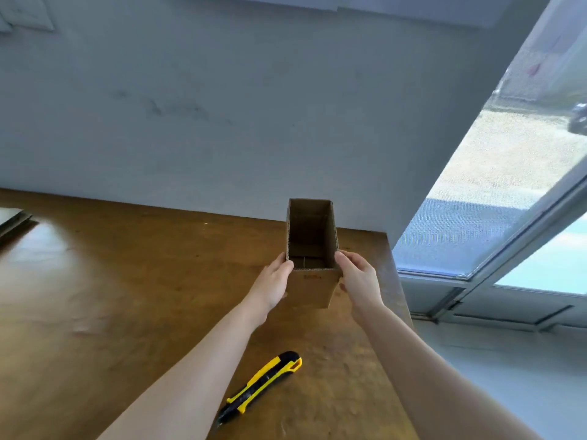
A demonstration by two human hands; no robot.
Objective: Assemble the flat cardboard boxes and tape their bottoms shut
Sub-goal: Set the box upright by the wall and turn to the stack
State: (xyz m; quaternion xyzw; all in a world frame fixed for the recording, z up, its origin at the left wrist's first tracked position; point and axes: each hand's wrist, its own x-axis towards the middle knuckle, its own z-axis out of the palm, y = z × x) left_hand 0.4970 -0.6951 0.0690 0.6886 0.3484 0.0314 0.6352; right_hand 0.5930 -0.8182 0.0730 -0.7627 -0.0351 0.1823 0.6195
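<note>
Presently we are examining one cardboard box [313,289], already squared up. It is sitting over the far right part of the table [127,296], close to the far edge, with its open mouth facing the camera. We are seeing closed flaps and a seam across its floor. We cannot tell whether tape is on it, nor whether its base is resting on the table or hanging just above.

We are judging the box light and fairly stiff along its corrugated walls. The open rim is likely weaker and may bow or go out of square under a hard squeeze. Its plain surface is probably offering fair friction to bare skin. The soundest hold, in our view, is on two opposite walls close to the corners, which is where the hands are sitting now.

The left hand [274,282] is clasping the left wall at the near corner, thumb against the rim. The right hand [359,281] is clasping the right wall likewise, fingers curling onto the cardboard. Most fingertips are lying out of view behind the walls.

Nearer us, a yellow and black utility knife [260,387] is lying on the table, well apart from the box. Something flat [12,220], too unclear to name, is showing at the far left edge. A window [508,185] is running along the right.
</note>
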